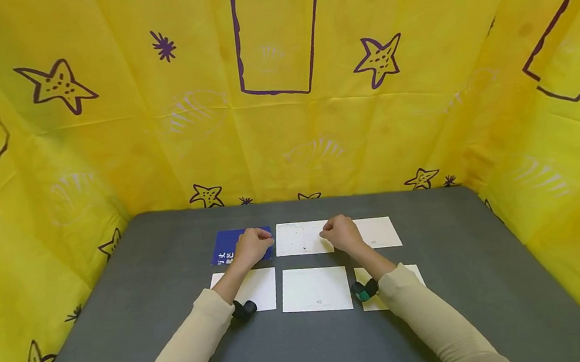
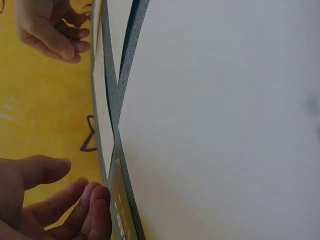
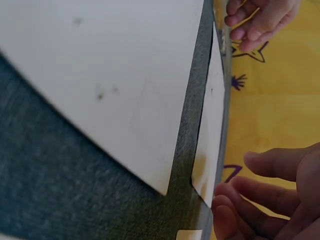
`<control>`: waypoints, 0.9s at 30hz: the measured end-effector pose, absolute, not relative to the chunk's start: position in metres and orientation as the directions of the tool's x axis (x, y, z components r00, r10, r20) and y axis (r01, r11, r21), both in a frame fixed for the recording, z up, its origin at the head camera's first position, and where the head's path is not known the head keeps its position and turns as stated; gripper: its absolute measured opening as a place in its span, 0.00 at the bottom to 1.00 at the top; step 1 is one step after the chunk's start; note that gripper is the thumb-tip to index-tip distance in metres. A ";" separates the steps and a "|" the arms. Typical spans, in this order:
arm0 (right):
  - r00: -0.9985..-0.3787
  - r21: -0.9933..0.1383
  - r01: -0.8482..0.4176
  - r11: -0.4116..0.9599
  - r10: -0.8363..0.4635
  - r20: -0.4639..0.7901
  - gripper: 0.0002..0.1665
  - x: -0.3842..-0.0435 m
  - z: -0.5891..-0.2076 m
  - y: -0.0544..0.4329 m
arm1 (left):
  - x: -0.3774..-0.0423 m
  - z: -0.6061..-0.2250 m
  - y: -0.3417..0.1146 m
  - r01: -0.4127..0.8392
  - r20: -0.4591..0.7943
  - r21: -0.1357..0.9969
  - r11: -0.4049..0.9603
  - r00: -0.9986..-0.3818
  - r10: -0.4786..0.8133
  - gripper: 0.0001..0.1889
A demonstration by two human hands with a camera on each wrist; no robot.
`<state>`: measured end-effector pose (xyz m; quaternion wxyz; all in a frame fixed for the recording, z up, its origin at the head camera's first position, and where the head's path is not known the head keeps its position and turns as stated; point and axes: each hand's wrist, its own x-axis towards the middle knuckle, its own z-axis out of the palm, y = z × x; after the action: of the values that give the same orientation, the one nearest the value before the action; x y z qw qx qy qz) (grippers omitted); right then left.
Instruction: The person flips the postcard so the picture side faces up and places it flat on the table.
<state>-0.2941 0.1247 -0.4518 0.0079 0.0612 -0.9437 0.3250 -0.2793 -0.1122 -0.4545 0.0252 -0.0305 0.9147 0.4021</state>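
My left hand (image 1: 253, 245) is over the right part of a blue card (image 1: 222, 244) with white characters, its fingertips near the gap beside a white card (image 1: 296, 239) with faint speckles. Over that card's right end is my right hand (image 1: 341, 234), close to another white card (image 1: 380, 232). In the left wrist view, the left thumb (image 2: 50, 169) stands apart from loosely bent fingers. The right thumb (image 3: 272, 162) is likewise apart from its fingers in the right wrist view. Neither hand holds anything; the fingertips seem just above the cards.
A nearer row has a left white card (image 1: 259, 290), a middle one (image 1: 315, 289) and a right one (image 1: 413, 271), the outer two partly covered by the forearms. Dark wrist devices hang under both wrists. Yellow patterned cloth (image 1: 286, 140) surrounds the grey table (image 1: 169, 247).
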 end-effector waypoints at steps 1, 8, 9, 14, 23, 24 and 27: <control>-0.993 -0.606 -0.113 0.787 -0.102 0.052 0.10 -0.294 -0.452 0.126 | -0.280 -0.455 -0.110 -0.073 -0.069 0.730 0.680 -0.997 -0.034 0.12; -0.997 -0.578 -0.082 0.812 -0.074 0.037 0.09 -0.294 -0.456 0.132 | -0.283 -0.457 -0.100 -0.075 -0.051 0.692 0.718 -0.997 -0.055 0.11; -0.997 -0.577 -0.081 0.813 -0.073 0.037 0.09 -0.294 -0.457 0.133 | -0.283 -0.456 -0.099 -0.075 -0.046 0.687 0.723 -0.997 -0.059 0.10; -0.996 -0.562 -0.093 0.822 -0.084 0.043 0.18 -0.295 -0.459 0.134 | -0.286 -0.456 -0.093 -0.050 -0.014 0.658 0.751 -0.998 -0.054 0.11; -0.991 -0.573 -0.131 0.809 -0.120 0.057 0.30 -0.291 -0.457 0.130 | -0.286 -0.451 -0.084 -0.099 -0.081 0.650 0.754 -0.995 -0.060 0.11; -0.991 -0.575 -0.128 0.808 -0.119 0.054 0.30 -0.291 -0.457 0.130 | -0.286 -0.450 -0.083 -0.095 -0.084 0.655 0.749 -0.995 -0.053 0.11; -0.992 -0.569 -0.118 0.814 -0.116 0.041 0.29 -0.291 -0.457 0.128 | -0.285 -0.450 -0.082 -0.088 -0.088 0.672 0.735 -0.995 -0.039 0.11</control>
<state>-0.2915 0.1282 -0.4571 0.0020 0.0615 -0.9524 0.2986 -0.2853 -0.0822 -0.4504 0.0342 -0.0341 0.9308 0.3623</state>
